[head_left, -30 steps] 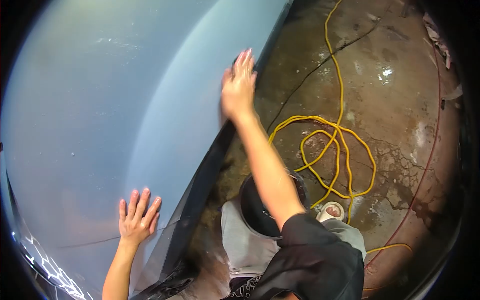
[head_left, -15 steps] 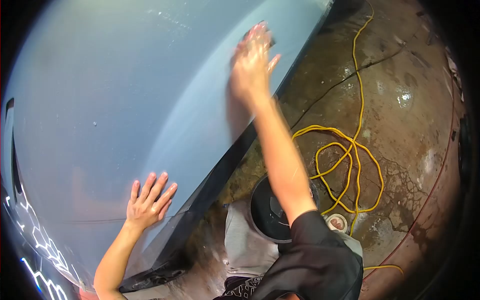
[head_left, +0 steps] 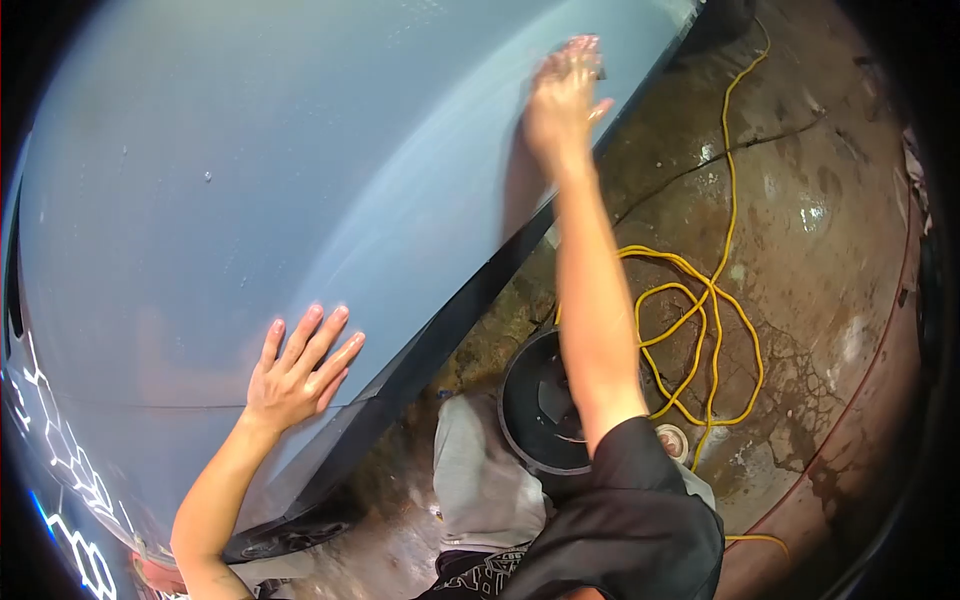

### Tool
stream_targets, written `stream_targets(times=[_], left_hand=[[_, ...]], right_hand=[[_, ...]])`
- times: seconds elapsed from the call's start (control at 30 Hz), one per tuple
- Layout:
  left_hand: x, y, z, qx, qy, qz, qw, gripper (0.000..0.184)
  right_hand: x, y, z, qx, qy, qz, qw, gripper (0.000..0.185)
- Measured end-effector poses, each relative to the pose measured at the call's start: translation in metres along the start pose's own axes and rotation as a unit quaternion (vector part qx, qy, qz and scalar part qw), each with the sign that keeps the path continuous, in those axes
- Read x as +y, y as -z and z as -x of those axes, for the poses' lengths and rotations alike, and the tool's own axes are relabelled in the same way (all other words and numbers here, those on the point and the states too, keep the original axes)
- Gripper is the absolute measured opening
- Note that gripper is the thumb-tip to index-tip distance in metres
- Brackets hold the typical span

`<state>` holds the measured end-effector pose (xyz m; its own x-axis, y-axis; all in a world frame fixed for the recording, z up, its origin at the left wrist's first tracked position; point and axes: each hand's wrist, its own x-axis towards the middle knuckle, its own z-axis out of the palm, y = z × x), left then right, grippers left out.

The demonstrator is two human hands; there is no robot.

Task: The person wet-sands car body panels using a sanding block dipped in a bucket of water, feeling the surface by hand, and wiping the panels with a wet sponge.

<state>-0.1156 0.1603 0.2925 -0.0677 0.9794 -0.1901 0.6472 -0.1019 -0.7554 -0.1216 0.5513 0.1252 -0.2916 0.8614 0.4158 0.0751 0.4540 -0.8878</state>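
A large, smooth blue-grey panel (head_left: 250, 230), wet with droplets, fills the left and upper part of the view. Flat on its lower part rests my left hand (head_left: 300, 375), fingers spread and nothing in it. Farther up, near the panel's right edge, my right hand (head_left: 565, 110) presses down on the surface. A small dark piece of something shows beside and under its fingers; what it is cannot be made out. A pale, curved band of reflection crosses the panel between the hands.
A black bucket (head_left: 540, 400) stands on the wet concrete floor (head_left: 800, 270) by my legs. To its right lies a coiled yellow hose or cord (head_left: 757, 350). A thin black cable (head_left: 690, 172) and a reddish line (head_left: 868, 385) run over the floor.
My right hand has moved up and to the right along the panel with the dark piece. My left hand stays flat on the panel. The camera view has shifted somewhat.
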Motion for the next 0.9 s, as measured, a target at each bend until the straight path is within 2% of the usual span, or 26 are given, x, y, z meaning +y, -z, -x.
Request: stream_targets(times=[0.07, 0.17, 0.2, 0.27, 0.33, 0.37, 0.43, 0.47, 0.5, 0.53, 0.6, 0.67, 0.7, 0.73, 0.8, 0.87, 0.9], left_hand=[[-0.002, 0.001, 0.003, -0.007, 0.008, 0.002, 1.0, 0.05], [0.0, -0.001, 0.001, -0.002, 0.006, 0.008, 1.0, 0.053], [0.0, 0.0, 0.001, 0.008, 0.001, 0.009, 1.0, 0.052], [-0.002, -0.001, 0.002, 0.007, -0.004, 0.004, 1.0, 0.051], [0.002, -0.001, 0.003, 0.007, 0.065, 0.017, 0.998, 0.053], [0.002, -0.003, 0.005, 0.014, 0.059, -0.004, 0.998, 0.054], [0.002, -0.005, 0.006, 0.023, 0.067, -0.011, 0.997, 0.054], [0.003, -0.006, 0.006, 0.031, 0.078, -0.016, 0.996, 0.054], [0.003, -0.006, 0.007, 0.029, 0.081, -0.015, 0.996, 0.054], [0.003, -0.005, 0.006, 0.043, 0.086, -0.026, 0.995, 0.052], [0.0, -0.004, 0.009, 0.058, 0.094, -0.04, 0.993, 0.051], [-0.004, -0.006, 0.01, 0.117, 0.129, -0.05, 0.983, 0.047], [-0.004, -0.002, 0.01, 0.162, 0.154, -0.025, 0.974, 0.043], [-0.004, -0.003, 0.014, 0.162, 0.155, -0.022, 0.974, 0.043], [-0.004, -0.005, 0.021, 0.252, 0.189, -0.01, 0.949, 0.041], [-0.003, -0.003, 0.022, 0.272, 0.202, -0.011, 0.941, 0.046], [-0.003, -0.003, 0.023, 0.272, 0.208, -0.005, 0.94, 0.046]], right_hand=[[0.043, 0.015, -0.042, 0.034, -0.136, -0.151, 0.979, 0.064], [0.021, -0.007, 0.033, 0.075, -0.136, -0.187, 0.97, 0.065], [-0.013, -0.011, 0.082, 0.061, -0.148, -0.137, 0.978, 0.065], [-0.068, -0.027, 0.181, 0.025, -0.05, -0.132, 0.99, 0.074], [-0.116, -0.02, 0.257, -0.099, 0.08, -0.115, 0.985, 0.07], [-0.112, -0.017, 0.254, -0.101, 0.08, -0.116, 0.985, 0.07], [-0.09, -0.009, 0.217, -0.14, 0.129, -0.02, 0.981, 0.08], [-0.072, -0.013, 0.17, -0.022, 0.055, -0.097, 0.994, 0.074], [-0.044, -0.013, 0.125, 0.019, -0.03, -0.088, 0.995, 0.071], [-0.02, -0.001, 0.08, 0.018, -0.111, -0.133, 0.985, 0.067], [-0.021, 0.003, 0.055, 0.037, -0.207, -0.119, 0.97, 0.065], [-0.061, -0.018, 0.114, 0.035, -0.047, -0.131, 0.99, 0.065], [-0.102, -0.02, 0.161, 0.005, 0.007, -0.061, 0.998, 0.07], [-0.134, -0.025, 0.21, -0.053, 0.061, -0.045, 0.996, 0.076], [-0.18, -0.017, 0.282, -0.148, 0.194, -0.136, 0.96, 0.076], [-0.156, -0.018, 0.283, -0.175, 0.255, -0.078, 0.948, 0.076], [-0.142, -0.016, 0.249, -0.133, 0.194, -0.019, 0.972, 0.073]])
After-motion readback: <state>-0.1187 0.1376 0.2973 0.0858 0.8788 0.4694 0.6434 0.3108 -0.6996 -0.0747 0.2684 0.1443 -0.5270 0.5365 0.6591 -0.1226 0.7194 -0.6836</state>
